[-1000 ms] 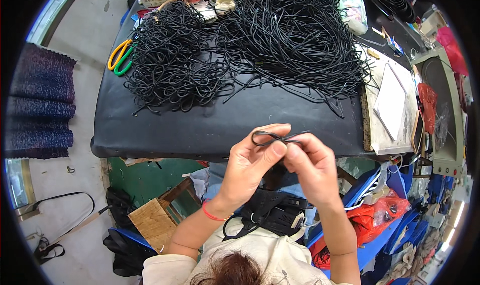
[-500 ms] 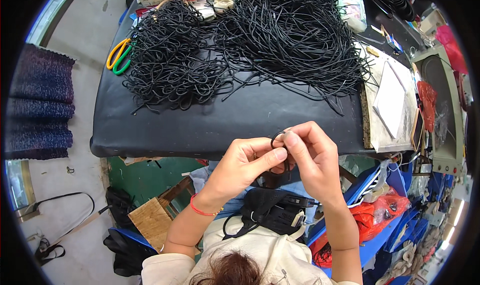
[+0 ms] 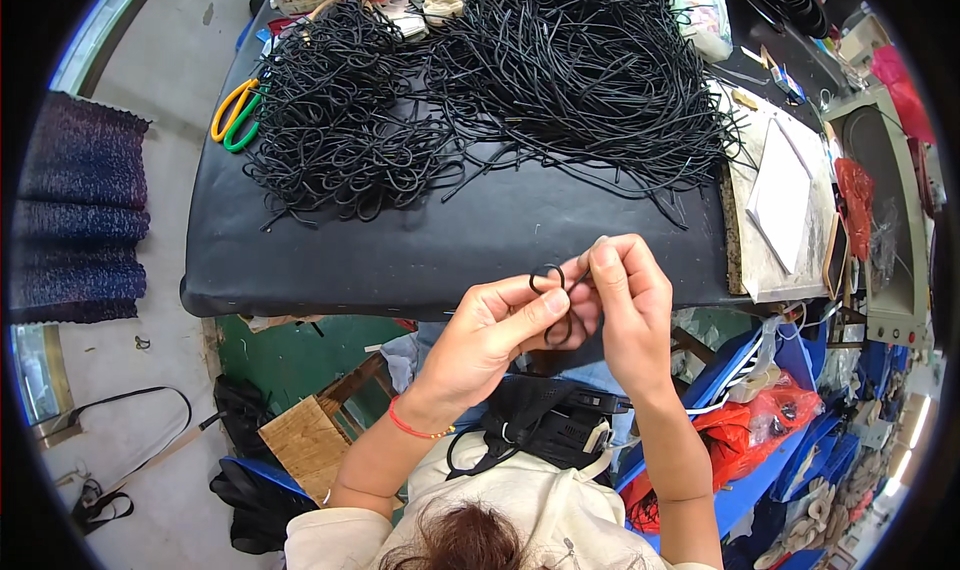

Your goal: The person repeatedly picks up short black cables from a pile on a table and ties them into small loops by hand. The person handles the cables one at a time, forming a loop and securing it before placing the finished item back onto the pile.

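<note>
Just in front of the table's near edge, both my hands work on one thin black cord [image 3: 547, 267], bent into a small loop. My left hand [image 3: 490, 332] pinches the crossing of the loop between thumb and forefinger, and a second bend of cord hangs below the thumb. Close beside it, my right hand [image 3: 632, 305] is closed with thumb against forefinger, gripping a part of the cord that runs up to the right. The cord's ends are mostly hidden by the fingers. Beyond lie a heap of looped black cords [image 3: 345, 110] and a larger heap of straighter ones [image 3: 590, 70].
Scissors with orange and green handles [image 3: 238, 115] lie at the black table's [image 3: 330, 265] left side. A pale board [image 3: 760, 260] with a white sheet [image 3: 782, 205] is at the right. A wooden stool [image 3: 300, 440] and red plastic bags [image 3: 750, 440] flank me below.
My right hand has moved slightly up and right, drawing the cord out. The loop above my left thumb now shows more openly, and the hanging ends have become a lower bend.
</note>
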{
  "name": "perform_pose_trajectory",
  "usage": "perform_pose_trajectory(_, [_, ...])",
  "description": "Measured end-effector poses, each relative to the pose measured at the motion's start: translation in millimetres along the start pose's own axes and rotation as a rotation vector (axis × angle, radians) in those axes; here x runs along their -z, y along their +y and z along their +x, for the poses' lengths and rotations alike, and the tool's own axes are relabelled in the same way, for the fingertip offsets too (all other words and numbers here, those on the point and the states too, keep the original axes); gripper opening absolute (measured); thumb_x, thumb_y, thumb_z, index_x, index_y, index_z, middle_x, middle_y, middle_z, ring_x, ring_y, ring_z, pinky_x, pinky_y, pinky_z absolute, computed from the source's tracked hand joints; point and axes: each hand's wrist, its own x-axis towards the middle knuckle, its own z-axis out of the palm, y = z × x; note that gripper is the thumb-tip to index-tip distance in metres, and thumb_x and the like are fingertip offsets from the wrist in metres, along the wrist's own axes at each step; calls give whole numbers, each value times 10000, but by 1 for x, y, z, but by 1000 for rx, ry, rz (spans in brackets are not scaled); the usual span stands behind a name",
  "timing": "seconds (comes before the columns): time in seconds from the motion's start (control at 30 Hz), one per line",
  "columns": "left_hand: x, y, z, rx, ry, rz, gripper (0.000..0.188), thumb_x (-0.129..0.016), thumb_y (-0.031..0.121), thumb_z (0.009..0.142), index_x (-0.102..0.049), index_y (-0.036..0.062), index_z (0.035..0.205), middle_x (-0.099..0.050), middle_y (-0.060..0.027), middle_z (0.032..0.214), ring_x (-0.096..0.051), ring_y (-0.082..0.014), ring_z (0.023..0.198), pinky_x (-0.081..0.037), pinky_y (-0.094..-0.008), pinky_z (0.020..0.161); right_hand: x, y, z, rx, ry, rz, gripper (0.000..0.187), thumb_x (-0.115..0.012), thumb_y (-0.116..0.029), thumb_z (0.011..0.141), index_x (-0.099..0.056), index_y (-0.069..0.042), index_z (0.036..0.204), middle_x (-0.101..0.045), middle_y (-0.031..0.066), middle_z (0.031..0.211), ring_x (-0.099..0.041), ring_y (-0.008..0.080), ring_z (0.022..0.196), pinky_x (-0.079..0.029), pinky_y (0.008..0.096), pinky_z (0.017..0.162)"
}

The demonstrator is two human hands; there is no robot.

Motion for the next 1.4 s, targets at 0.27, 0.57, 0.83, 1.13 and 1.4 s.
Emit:
perform_pose_trajectory(0.27, [-7,-10,10,-232,104,-78,211,-574,80,865,-576,2,1061,-630,-76,962,-587,-99,816,-482,-236,761,5,5,-23,-20,-55,30,261,-456,-215,946,-554,14,1027,-586,44,942,-515,80,851,-410,211,757])
perform_pose_trajectory(0.57, [-8,-4,4,-246,84,286,181,-615,25,828,-583,-35,996,-637,-102,888,-611,-124,799,-518,-253,728,10,4,-9,96,-32,17,109,-577,-58,863,-554,47,844,-551,35,760,-583,95,626,-482,217,561])
perform_pose_trajectory(0.83, [-6,-13,2,-295,51,370,126,-582,0,844,-584,-33,966,-629,-97,890,-610,-112,804,-514,-231,716,5,1,-14,93,36,8,131,-551,-77,885,-511,4,791,-559,33,705,-550,65,595,-464,204,532])
perform_pose_trajectory(1.13, [4,-1,9,-112,-1,344,178,-569,128,884,-575,-16,989,-625,-47,797,-585,-73,704,-484,-198,628,3,9,-9,198,72,-105,160,-559,-121,891,-514,-4,791,-532,-5,667,-477,35,579,-399,183,512])
perform_pose_trajectory(1.4, [-11,1,0,-58,56,377,163,-587,162,875,-608,4,909,-590,-7,735,-541,-45,641,-427,-178,559,10,16,-12,238,43,-220,203,-587,-140,874,-512,-3,744,-470,-5,616,-383,41,546,-332,210,474])
